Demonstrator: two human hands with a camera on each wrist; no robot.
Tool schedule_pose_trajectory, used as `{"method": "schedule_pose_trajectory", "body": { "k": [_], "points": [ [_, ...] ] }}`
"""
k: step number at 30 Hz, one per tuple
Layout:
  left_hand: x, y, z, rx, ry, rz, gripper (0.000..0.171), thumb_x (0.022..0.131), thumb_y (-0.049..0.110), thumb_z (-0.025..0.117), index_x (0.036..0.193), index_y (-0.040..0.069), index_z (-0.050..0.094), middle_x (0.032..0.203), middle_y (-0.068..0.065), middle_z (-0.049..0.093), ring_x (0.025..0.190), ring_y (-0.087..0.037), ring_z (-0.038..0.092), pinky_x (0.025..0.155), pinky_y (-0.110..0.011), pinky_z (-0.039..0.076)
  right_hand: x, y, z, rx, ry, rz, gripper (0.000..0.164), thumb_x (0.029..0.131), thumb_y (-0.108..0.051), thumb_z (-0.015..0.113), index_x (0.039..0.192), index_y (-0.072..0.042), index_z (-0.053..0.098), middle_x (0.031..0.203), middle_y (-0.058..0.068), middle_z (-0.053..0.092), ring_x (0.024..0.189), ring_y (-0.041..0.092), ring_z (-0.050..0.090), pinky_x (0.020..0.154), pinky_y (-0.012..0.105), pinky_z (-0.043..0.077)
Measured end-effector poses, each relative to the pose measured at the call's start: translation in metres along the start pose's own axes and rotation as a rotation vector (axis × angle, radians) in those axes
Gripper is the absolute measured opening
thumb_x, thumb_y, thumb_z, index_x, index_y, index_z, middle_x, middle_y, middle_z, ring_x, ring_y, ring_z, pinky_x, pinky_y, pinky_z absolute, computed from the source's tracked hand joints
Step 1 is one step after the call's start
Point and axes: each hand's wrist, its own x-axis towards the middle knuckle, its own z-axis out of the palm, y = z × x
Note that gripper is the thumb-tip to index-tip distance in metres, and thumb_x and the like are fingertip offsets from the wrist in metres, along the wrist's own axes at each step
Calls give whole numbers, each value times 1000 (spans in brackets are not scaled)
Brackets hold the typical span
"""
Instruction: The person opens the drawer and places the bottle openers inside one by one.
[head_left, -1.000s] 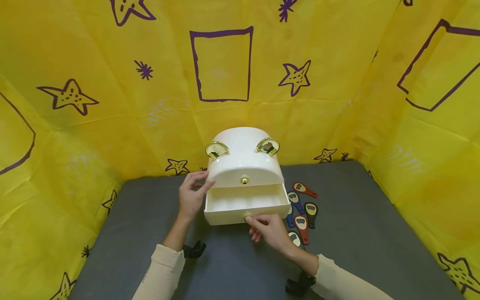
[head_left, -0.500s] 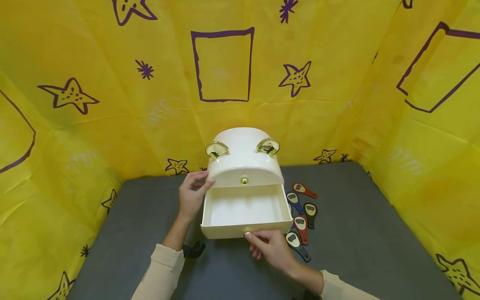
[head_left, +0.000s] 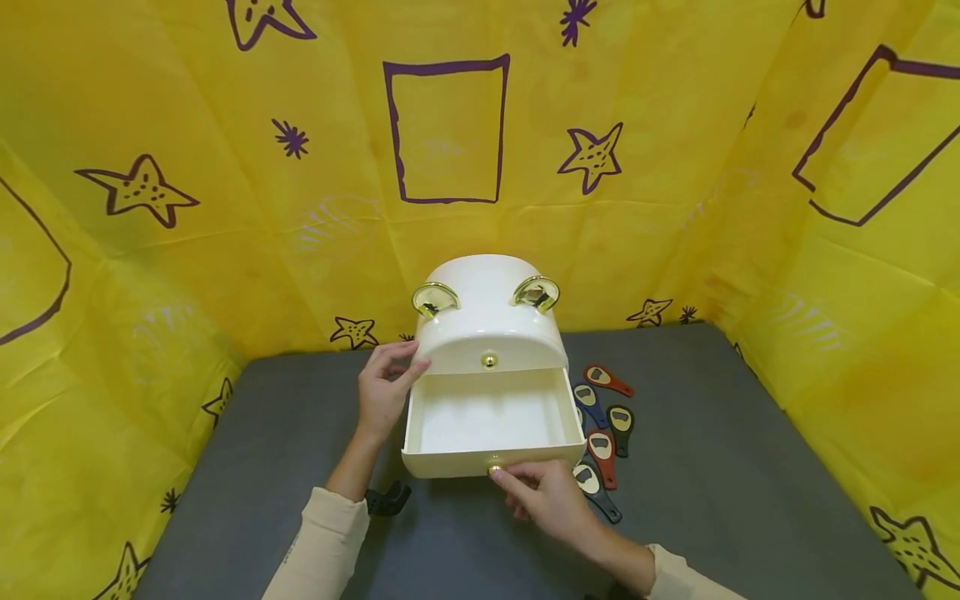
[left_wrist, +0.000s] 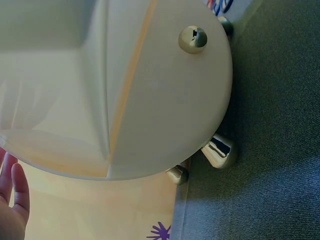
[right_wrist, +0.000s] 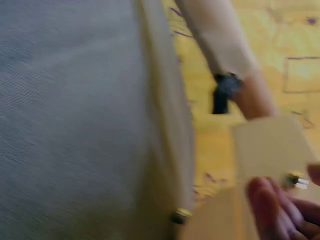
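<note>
A glossy white storage box (head_left: 483,292) with a rounded top stands in the middle of the table, its lower drawer (head_left: 450,465) pulled well out with a bare interior. My right hand (head_left: 551,502) pinches the drawer's gold knob (head_left: 494,471) between thumb and finger; the right wrist view shows the knob (right_wrist: 294,181) beside the fingertips. At the box's left side, my left hand (head_left: 381,393) rests with extended fingers and thumb against the wall near the front edge. In the left wrist view, its fingers (left_wrist: 21,187) lie along the box's edge.
Several bottle openers in red, blue and black, among them a red bottle opener (head_left: 602,450), lie right of the drawer on the grey table (head_left: 705,467). Gold ear-shaped pieces (head_left: 537,293) stick up from the box. Yellow patterned cloth (head_left: 450,233) encloses the back and sides.
The right hand has pulled the drawer farther out toward the person by the knob; over the last half second it has held still. The left hand has stayed on the box's side.
</note>
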Motion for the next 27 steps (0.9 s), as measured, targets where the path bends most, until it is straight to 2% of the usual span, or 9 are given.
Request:
{"method": "schedule_pose_trajectory", "body": {
  "k": [4, 7, 9, 12, 14, 17, 20, 22, 27],
  "points": [
    [-2, 9, 0, 15, -7, 13, 25, 78, -8, 75, 101, -13, 68, 110, -31, 61, 97, 1, 58, 71, -13, 49, -3, -17, -26, -113, -151, -34, 30, 93, -33, 66, 79, -8, 74, 59, 8, 66, 46, 6, 57, 44, 23, 50],
    [-3, 10, 0, 20, -6, 7, 26, 78, -8, 75, 102, -13, 68, 110, -31, 61, 98, 1, 58, 71, -13, 49, -6, -30, -50, -232, -210, -132, 27, 94, -32, 64, 78, -12, 73, 58, -3, 64, 48, -1, 53, 45, 21, 48],
    [-3, 10, 0, 17, -6, 3, 26, 78, -7, 75, 102, -13, 68, 111, -30, 61, 98, 1, 58, 71, -13, 49, -7, -39, -66, -307, -182, -209, 24, 95, -29, 64, 80, -14, 74, 58, -9, 62, 50, -5, 51, 47, 19, 46],
    [-2, 9, 0, 11, -8, 6, 26, 78, -7, 76, 102, -13, 68, 111, -31, 61, 98, 1, 58, 71, -13, 48, -5, -47, -90, -337, -69, -288, 16, 93, -19, 66, 86, -10, 77, 63, -7, 66, 54, -6, 54, 49, 21, 49],
    [-2, 9, 0, 7, -6, 10, 27, 77, -7, 76, 102, -13, 68, 111, -32, 61, 97, 1, 59, 71, -12, 48, 2, -47, -107, -322, -9, -261, 14, 92, -15, 66, 90, -4, 76, 66, -1, 69, 56, -2, 57, 51, 23, 51],
    [-1, 9, 0, 3, -9, 13, 27, 78, -7, 75, 102, -13, 68, 111, -32, 61, 97, 1, 59, 71, -12, 48, 18, -37, -130, -295, 67, -142, 19, 92, -17, 66, 94, 0, 75, 71, 6, 70, 59, 5, 62, 54, 27, 55],
    [-2, 8, 0, 9, -15, 8, 25, 78, -7, 75, 102, -13, 68, 111, -31, 61, 97, 1, 59, 72, -13, 49, 39, -17, -150, -288, 128, 11, 28, 94, -23, 65, 100, 3, 73, 74, 10, 70, 62, 12, 64, 58, 28, 57],
    [-2, 8, 0, 11, -16, 3, 25, 79, -6, 75, 102, -13, 68, 111, -31, 61, 97, 1, 58, 72, -13, 49, 54, 0, -159, -319, 164, 77, 32, 95, -26, 64, 103, 3, 72, 76, 11, 70, 64, 16, 64, 60, 29, 57],
    [-1, 7, 0, 2, -7, 1, 25, 79, -7, 75, 102, -13, 68, 111, -31, 61, 96, 2, 59, 72, -13, 48, 86, 43, -172, -444, 212, 120, 31, 96, -24, 62, 107, 4, 72, 88, 20, 71, 70, 23, 63, 59, 28, 52]
  ]
}}
